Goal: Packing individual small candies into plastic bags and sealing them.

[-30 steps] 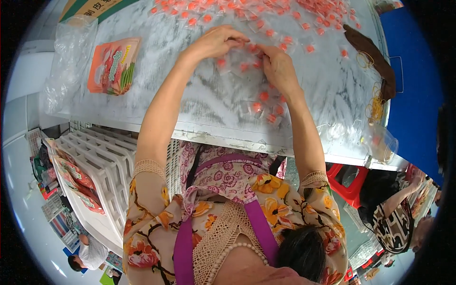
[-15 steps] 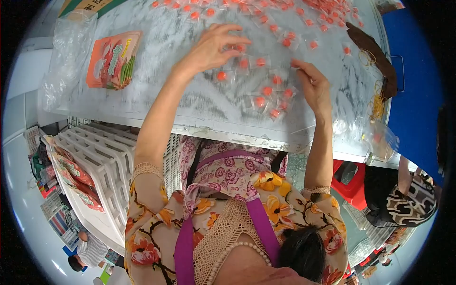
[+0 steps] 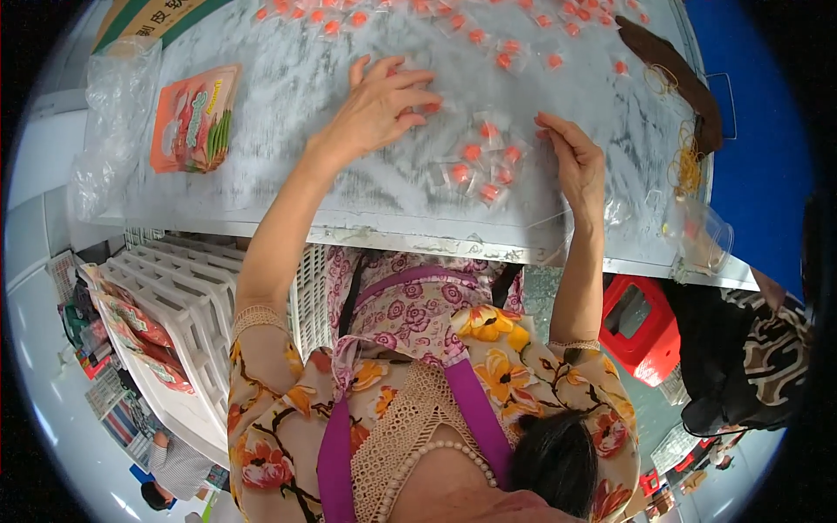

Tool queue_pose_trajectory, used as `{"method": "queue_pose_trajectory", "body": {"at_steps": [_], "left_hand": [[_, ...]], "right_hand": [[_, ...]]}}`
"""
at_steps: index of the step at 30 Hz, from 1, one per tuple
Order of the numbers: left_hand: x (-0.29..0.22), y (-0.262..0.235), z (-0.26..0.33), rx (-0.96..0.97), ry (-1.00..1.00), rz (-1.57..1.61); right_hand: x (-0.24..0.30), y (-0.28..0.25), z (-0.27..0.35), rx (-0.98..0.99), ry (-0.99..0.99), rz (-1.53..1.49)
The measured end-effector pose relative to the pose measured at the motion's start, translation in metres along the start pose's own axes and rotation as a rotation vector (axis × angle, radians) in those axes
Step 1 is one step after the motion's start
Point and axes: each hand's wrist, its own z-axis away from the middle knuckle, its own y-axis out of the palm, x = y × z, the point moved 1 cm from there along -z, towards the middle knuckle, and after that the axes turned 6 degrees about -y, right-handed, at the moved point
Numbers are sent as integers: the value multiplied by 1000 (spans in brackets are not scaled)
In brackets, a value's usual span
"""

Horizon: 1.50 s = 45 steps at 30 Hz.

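My left hand (image 3: 375,109) lies palm down over the table with its fingers spread. Red wrapped candies (image 3: 432,107) peek out by its thumb and between its fingers; how many lie beneath is hidden. To the right of it sits a small cluster of red round candies in clear wrappers (image 3: 472,152). Beyond that cluster, my right hand (image 3: 577,161) hovers with thumb and forefinger pinched together. What the pinch holds, if anything, is too small to make out.
More wrapped candies (image 3: 503,60) are strewn along the far side. An orange printed pouch (image 3: 192,118) and clear plastic bag (image 3: 122,113) lie left. On the right are a brown cloth (image 3: 671,74), yellow rubber bands (image 3: 687,170) and a clear cup (image 3: 702,235). White crates (image 3: 174,279) stand below left.
My left hand has spread its fingers and covered loose candies that lay left of the cluster. The right hand stays pinched. The whole view has shifted slightly.
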Motion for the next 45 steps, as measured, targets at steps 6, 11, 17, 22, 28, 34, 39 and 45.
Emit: {"method": "queue_pose_trajectory", "body": {"at_steps": [6, 11, 17, 22, 28, 34, 39, 45], "left_hand": [[13, -15, 5, 18, -83, 2], [63, -52, 7, -184, -456, 686], [67, -42, 21, -202, -372, 563], [49, -25, 38, -172, -266, 295], [27, -15, 55, -107, -275, 219], [35, -7, 18, -255, -144, 144], [16, 14, 21, -170, -116, 74], [-20, 20, 52, -194, -101, 93]], "right_hand": [[15, 8, 10, 70, -149, 200], [26, 44, 10, 212, -380, 418], [31, 72, 16, 325, -539, 576], [36, 63, 18, 392, -546, 581], [37, 53, -8, 333, -469, 451], [28, 89, -46, 246, -302, 404], [27, 107, -46, 337, -517, 338], [-1, 23, -63, -115, -367, 390]]}}
